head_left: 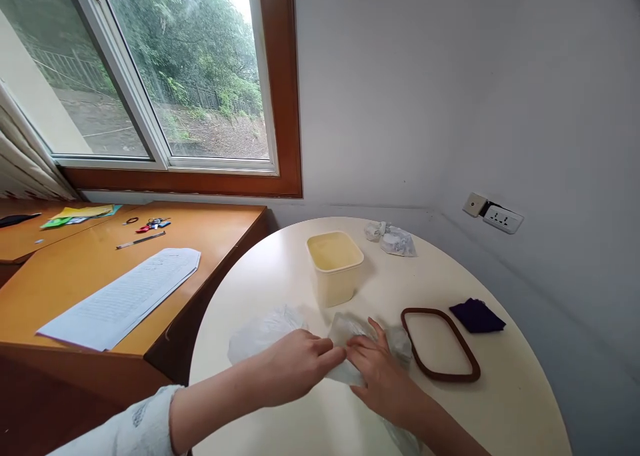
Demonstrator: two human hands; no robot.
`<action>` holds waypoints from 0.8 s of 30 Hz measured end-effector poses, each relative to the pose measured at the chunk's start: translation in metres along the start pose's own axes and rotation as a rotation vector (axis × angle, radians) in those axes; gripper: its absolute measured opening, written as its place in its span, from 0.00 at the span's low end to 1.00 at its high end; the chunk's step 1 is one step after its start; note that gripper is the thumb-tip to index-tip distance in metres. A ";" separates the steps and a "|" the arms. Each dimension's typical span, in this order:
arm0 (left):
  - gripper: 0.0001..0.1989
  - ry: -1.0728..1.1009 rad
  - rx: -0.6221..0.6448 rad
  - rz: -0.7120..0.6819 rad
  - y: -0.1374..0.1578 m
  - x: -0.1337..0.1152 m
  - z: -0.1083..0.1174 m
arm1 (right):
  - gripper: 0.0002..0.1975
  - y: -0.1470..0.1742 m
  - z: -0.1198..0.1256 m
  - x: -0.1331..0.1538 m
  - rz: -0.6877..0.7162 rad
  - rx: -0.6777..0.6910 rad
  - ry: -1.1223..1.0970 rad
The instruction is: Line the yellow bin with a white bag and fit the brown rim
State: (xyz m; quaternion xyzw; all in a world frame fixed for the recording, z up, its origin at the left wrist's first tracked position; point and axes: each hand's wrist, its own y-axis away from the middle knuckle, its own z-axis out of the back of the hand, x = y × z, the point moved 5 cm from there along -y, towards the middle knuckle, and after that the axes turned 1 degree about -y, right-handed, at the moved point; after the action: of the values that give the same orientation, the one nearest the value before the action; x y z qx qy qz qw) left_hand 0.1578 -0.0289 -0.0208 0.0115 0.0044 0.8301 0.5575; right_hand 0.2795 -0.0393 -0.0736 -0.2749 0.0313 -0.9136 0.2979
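A crumpled translucent plastic bag (345,326) lies at the front middle of the round table, under both hands. My left hand (303,366) reaches in from the left, its fingers closed in a pinch on the bag's edge. From the right, my right hand (383,376) grips the same bag, with one finger sticking up; its fingertips almost meet the left hand's. Left of them, another thin whitish plastic bag (265,333) spreads flat, partly behind my left forearm. Just beyond the hands stands an open cream plastic tub (335,279).
Right of the hands lies a brown rounded frame (440,376), with a folded dark purple cloth (477,315) beside it. Small tied bags (397,241) with whitish contents sit at the back. A wooden desk (225,229) at left bears papers (125,296), a pen (140,241) and keys (154,225).
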 end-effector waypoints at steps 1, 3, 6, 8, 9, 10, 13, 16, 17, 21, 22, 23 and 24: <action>0.13 -0.011 -0.006 -0.002 0.001 0.001 0.005 | 0.17 0.002 0.001 -0.006 -0.022 0.019 0.018; 0.15 -0.065 -0.034 -0.010 0.003 0.006 0.016 | 0.12 0.008 0.012 -0.016 -0.069 0.038 0.041; 0.15 -0.188 -0.108 0.014 0.001 0.023 0.038 | 0.12 0.019 0.043 -0.028 -0.135 0.000 0.045; 0.12 -0.247 -0.201 0.071 -0.003 0.038 0.060 | 0.14 0.027 0.069 -0.036 -0.154 -0.063 0.033; 0.11 -0.261 -0.268 0.105 -0.005 0.045 0.074 | 0.14 0.030 0.082 -0.040 -0.163 -0.115 0.019; 0.11 -0.266 -0.350 0.142 -0.007 0.052 0.088 | 0.14 0.034 0.097 -0.044 -0.182 -0.186 -0.004; 0.11 -0.169 -0.616 0.266 -0.018 0.070 0.122 | 0.14 0.041 0.140 -0.056 -0.312 -0.472 -0.108; 0.14 0.045 -0.788 0.377 -0.039 0.092 0.131 | 0.15 0.037 0.177 -0.058 -0.437 -0.750 -0.196; 0.15 0.124 -0.821 0.405 -0.048 0.101 0.129 | 0.16 0.032 0.187 -0.057 -0.449 -0.823 -0.217; 0.14 0.391 -0.682 0.513 -0.082 0.133 0.099 | 0.18 0.004 0.216 -0.056 -0.385 -0.937 -0.243; 0.13 0.430 -0.592 0.539 -0.088 0.140 0.089 | 0.16 -0.004 0.220 -0.058 -0.369 -0.927 -0.224; 0.13 0.460 -0.500 0.555 -0.091 0.144 0.080 | 0.15 -0.011 0.224 -0.060 -0.360 -0.898 -0.197; 0.15 0.482 -0.416 0.558 -0.093 0.147 0.072 | 0.13 -0.018 0.227 -0.063 -0.357 -0.859 -0.163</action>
State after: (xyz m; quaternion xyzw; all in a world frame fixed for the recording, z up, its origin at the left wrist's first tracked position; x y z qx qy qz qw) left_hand 0.1899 0.1421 0.0511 -0.2951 -0.0361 0.9113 0.2849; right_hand 0.4301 0.0348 0.0920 -0.4452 0.3352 -0.8303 -0.0031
